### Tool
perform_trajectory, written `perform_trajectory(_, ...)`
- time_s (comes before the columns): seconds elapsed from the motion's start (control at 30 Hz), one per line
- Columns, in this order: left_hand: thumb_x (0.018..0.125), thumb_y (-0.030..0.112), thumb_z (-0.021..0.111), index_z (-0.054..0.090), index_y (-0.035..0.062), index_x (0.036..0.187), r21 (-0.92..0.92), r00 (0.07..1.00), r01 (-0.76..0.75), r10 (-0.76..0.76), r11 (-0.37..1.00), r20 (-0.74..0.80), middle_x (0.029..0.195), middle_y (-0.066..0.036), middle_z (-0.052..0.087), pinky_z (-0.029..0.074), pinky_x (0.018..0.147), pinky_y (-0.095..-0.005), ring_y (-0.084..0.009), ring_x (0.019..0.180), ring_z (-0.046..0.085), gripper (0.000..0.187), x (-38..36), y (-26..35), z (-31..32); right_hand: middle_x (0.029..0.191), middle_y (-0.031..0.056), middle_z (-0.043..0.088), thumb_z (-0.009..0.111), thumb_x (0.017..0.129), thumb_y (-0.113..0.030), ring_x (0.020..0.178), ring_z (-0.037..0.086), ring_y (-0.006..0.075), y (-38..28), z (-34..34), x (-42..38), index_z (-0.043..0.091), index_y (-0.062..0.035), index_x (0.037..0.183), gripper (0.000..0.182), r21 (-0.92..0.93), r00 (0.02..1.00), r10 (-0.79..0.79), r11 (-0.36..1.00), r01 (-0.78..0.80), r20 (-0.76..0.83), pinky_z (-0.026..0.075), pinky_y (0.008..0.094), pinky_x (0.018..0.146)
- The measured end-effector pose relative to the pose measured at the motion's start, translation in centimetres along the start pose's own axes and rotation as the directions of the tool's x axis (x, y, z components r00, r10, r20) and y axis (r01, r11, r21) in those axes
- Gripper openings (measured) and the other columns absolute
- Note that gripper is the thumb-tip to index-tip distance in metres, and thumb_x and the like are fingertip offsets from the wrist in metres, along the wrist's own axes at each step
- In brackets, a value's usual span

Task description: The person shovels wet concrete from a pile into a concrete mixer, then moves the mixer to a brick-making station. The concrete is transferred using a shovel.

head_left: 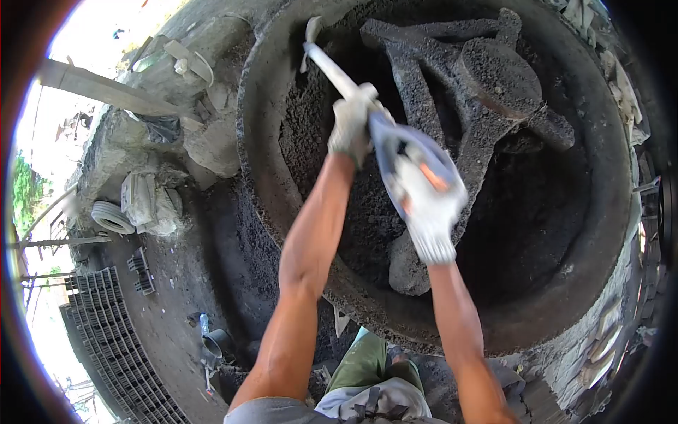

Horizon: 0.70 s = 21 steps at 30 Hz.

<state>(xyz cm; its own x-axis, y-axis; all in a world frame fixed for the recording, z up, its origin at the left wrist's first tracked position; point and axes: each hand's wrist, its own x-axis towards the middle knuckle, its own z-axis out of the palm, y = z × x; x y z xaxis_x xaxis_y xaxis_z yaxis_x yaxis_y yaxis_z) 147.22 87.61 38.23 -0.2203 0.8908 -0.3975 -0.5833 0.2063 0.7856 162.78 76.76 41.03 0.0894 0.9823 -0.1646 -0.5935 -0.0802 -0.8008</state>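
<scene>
Both my hands wear whitish work gloves and grip a shovel with a pale shaft (332, 71) and a blue-grey D-shaped handle (385, 145). My left hand (351, 126) is closed round the shaft. My right hand (427, 201), blurred, is closed at the D-handle, with orange patches showing on the glove. The shovel's thin curved metal head (312, 32) is up by the far left wall of a large round pan (265, 106), partly hidden by shadow. Dark, crumbly material (304, 127) lies in the pan, below and beside my hands.
Inside the pan, a caked round hub (498, 74) with thick arms (417, 92) stands as an obstacle. On the left are a wooden beam (113, 88), sacks (152, 201), a tyre-like ring (113, 217), rows of dark blocks (116, 339), a bucket (219, 343) and a bottle (204, 324).
</scene>
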Motion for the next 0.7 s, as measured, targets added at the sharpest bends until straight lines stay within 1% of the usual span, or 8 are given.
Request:
perform_trajectory(0.07,0.085,0.020,0.076,0.062,0.0010,0.090,-0.006,0.995,-0.076,0.076,0.997,-0.068,0.075,-0.010,0.061,0.057,0.058,-0.0431,-0.0257,0.062,0.063,0.024,5.0,0.9,-0.5,0.078,0.0072,0.070,0.076,0.087,-0.005,0.057,0.065,0.0137,3.8,2.7,5.4,0.071,-0.0010,0.107,0.021,-0.323,0.959,-0.262,0.903,0.284,0.112,0.051,0.0272,0.050)
perform_trajectory(0.2,0.084,0.024,0.078,0.063,-0.0015,0.094,0.015,0.987,-0.156,0.157,0.988,-0.045,0.077,-0.010,0.061,0.054,0.058,-0.0416,-0.0240,0.065,0.062,0.032,4.8,0.7,2.7,0.067,-0.0009,0.063,0.074,0.089,-0.011,0.050,0.055,0.0070,-2.3,4.4,6.7,0.074,-0.0057,0.090,0.005,-0.089,0.993,-0.041,0.995,0.050,0.109,0.040,0.0243,0.043)
perform_trajectory(0.23,0.083,0.022,0.078,0.062,-0.0018,0.097,0.021,0.988,-0.127,0.129,0.992,-0.082,0.076,-0.010,0.061,0.055,0.059,-0.0423,-0.0250,0.065,0.062,0.031,3.2,-1.2,3.0,0.074,0.0002,0.063,0.066,0.098,-0.013,0.052,0.054,0.0066,-0.6,0.7,7.7,0.063,-0.0076,0.085,0.015,-0.255,0.986,0.046,0.967,-0.003,0.163,0.042,0.0241,0.046)
perform_trajectory(0.27,0.083,0.020,0.077,0.062,-0.0020,0.099,0.028,0.987,-0.114,0.116,0.993,-0.111,0.075,-0.011,0.061,0.057,0.060,-0.0430,-0.0261,0.064,0.063,0.031,2.3,-2.8,3.0,0.073,-0.0008,0.062,0.063,0.101,-0.018,0.051,0.054,0.0060,-2.0,-0.9,4.1,0.061,-0.0089,0.084,0.019,-0.087,0.978,0.104,0.992,-0.089,0.181,0.042,0.0220,0.046)
perform_trajectory(0.37,0.088,0.013,0.071,0.060,-0.0021,0.097,-0.212,0.996,0.011,-0.029,0.977,-0.085,0.076,-0.014,0.061,0.060,0.062,-0.0456,-0.0297,0.063,0.064,0.020,-1.0,-6.1,1.6,0.065,0.0015,0.056,0.065,0.098,-0.012,0.051,0.055,0.0107,-4.8,-6.1,-4.6,0.066,0.0010,0.106,0.015,-0.080,0.982,0.180,0.980,-0.185,-0.059,0.054,0.0326,0.058)
perform_trajectory(0.47,0.084,0.016,0.070,0.060,-0.0016,0.086,0.000,0.977,0.110,-0.108,0.994,-0.185,0.070,-0.015,0.061,0.058,0.055,-0.0423,-0.0291,0.056,0.063,0.020,-4.4,-6.2,1.5,0.063,0.0032,0.056,0.064,0.091,-0.002,0.047,0.054,0.0131,-10.4,-10.7,-11.8,0.064,0.0078,0.109,0.020,-0.154,0.986,0.104,0.980,-0.123,-0.127,0.061,0.0380,0.064)
perform_trajectory(0.6,0.088,0.016,0.068,0.058,-0.0059,0.095,-0.166,0.985,0.154,-0.164,0.974,-0.048,0.078,-0.020,0.066,0.063,0.066,-0.0458,-0.0338,0.069,0.070,0.026,-13.3,-8.7,5.7,0.054,0.0007,0.047,0.063,0.089,-0.013,0.043,0.047,0.0127,-17.5,-19.0,-13.7,0.058,0.0120,0.117,0.037,-0.450,0.995,-0.064,0.893,0.025,-0.072,0.048,0.0319,0.050)
perform_trajectory(0.7,0.091,0.014,0.068,0.057,-0.0059,0.105,-0.406,0.996,0.087,-0.085,0.910,0.023,0.084,-0.022,0.067,0.061,0.077,-0.0502,-0.0346,0.075,0.070,0.027,-18.6,-9.6,8.5,0.057,-0.0012,0.045,0.062,0.091,-0.013,0.043,0.043,0.0110,-23.3,-23.1,-12.1,0.057,0.0053,0.108,0.025,-0.613,0.988,-0.154,0.777,0.142,0.034,0.043,0.0288,0.049)
